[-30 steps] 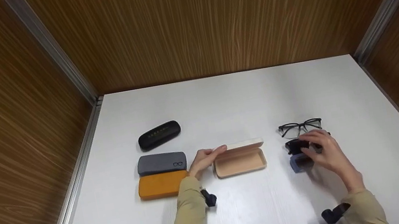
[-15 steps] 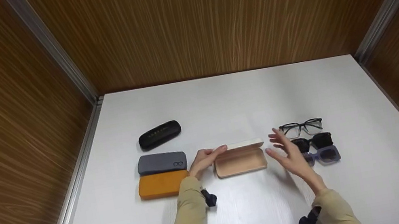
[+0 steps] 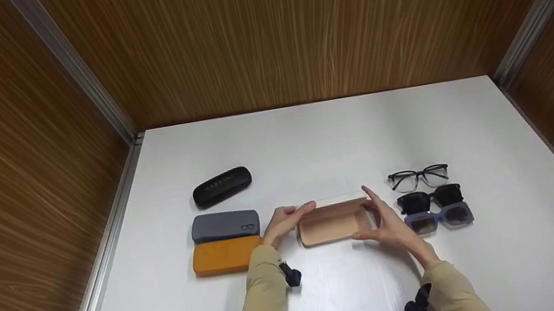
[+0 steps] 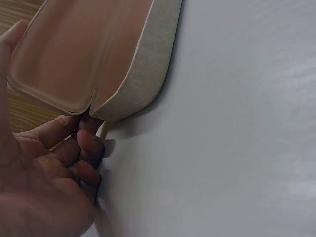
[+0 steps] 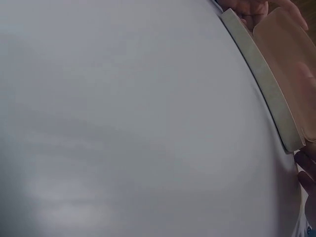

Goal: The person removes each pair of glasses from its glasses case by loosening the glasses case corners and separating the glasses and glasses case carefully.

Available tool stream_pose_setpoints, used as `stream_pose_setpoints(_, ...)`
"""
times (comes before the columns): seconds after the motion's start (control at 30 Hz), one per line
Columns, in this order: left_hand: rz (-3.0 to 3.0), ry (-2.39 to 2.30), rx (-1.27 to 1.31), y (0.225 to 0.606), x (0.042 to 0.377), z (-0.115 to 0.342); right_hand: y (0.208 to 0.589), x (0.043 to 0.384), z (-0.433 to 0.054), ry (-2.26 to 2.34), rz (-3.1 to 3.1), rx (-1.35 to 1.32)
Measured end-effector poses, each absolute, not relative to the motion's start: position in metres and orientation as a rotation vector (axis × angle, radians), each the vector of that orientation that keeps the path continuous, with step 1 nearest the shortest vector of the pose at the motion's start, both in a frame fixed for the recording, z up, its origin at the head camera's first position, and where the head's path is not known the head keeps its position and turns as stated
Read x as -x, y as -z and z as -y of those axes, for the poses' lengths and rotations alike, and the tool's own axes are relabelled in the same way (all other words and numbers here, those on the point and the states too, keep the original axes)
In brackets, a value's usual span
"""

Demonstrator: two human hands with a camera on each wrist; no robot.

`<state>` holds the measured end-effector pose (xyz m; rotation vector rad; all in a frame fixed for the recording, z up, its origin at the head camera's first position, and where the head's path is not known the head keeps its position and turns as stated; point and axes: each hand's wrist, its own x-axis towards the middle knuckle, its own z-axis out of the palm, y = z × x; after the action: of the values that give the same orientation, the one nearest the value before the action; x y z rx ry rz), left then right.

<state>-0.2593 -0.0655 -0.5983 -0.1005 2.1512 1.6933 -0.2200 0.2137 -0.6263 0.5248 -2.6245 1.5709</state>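
An empty glasses case [image 3: 333,230] with a pale outside and a peach lining stands with its lid raised mid-table. My left hand [image 3: 281,226] grips the left end of its lid, thumb on the rim and the other fingers bent behind the hinge, as the left wrist view shows on the case wall [image 4: 143,74]. At the opposite end, my right hand [image 3: 390,224] holds the case, with the thumb at the front corner and a finger up by the lid. The right wrist view catches the case's front wall [image 5: 261,74] and only part of that hand.
Left of the case lie a black glasses case [image 3: 221,187], a grey one [image 3: 224,226] and an orange one [image 3: 223,256], all closed. To the right are clear black-framed glasses [image 3: 418,178], black sunglasses [image 3: 446,195] and blue-framed sunglasses [image 3: 457,215]. Wood-grain panels [image 3: 266,32] surround the white table.
My right hand has moved left from the sunglasses, with nothing in it, to the right end of the pale case. The left hand stays on the lid.
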Motion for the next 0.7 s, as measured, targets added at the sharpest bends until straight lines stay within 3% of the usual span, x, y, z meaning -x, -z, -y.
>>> stream_pose_setpoints(0.7,-2.145,-1.701,0.099,0.5981,0.2586,0.0645,0.6367,0.2201,-0.2138,-1.487,2.632,-0.523)
